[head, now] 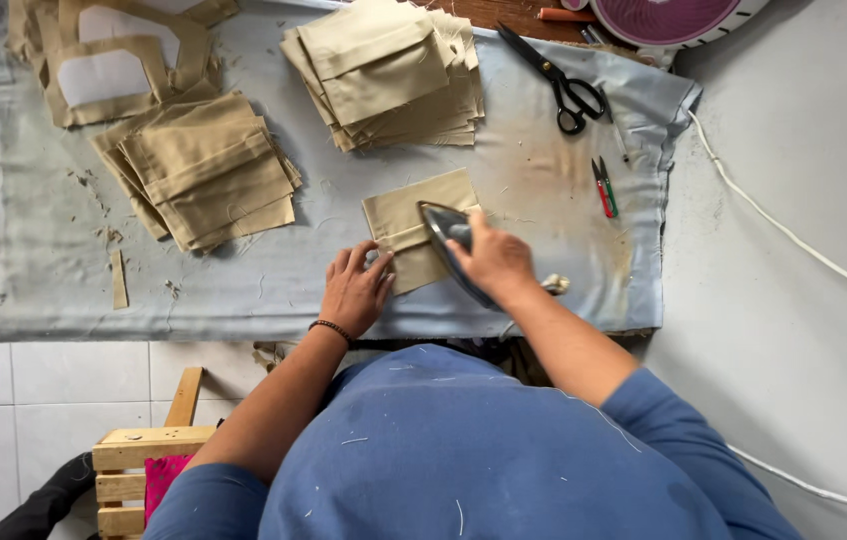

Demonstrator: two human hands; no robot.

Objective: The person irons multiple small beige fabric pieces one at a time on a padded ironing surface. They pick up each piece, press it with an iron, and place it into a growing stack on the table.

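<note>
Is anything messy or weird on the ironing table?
Yes. Brownish stains mark the grey table cover near the iron, and small cloth scraps and loose threads litter its left side.

Even, soft daylight; no single source visible. Shadows are faint and short, seen beneath the stacked khaki fabric pieces (205, 170) and black-handled scissors (555, 78). A weak sheen marks the metal soleplate of the iron (448, 240). Focus is sharp throughout; slight wide-angle bending at the frame edges.
</note>
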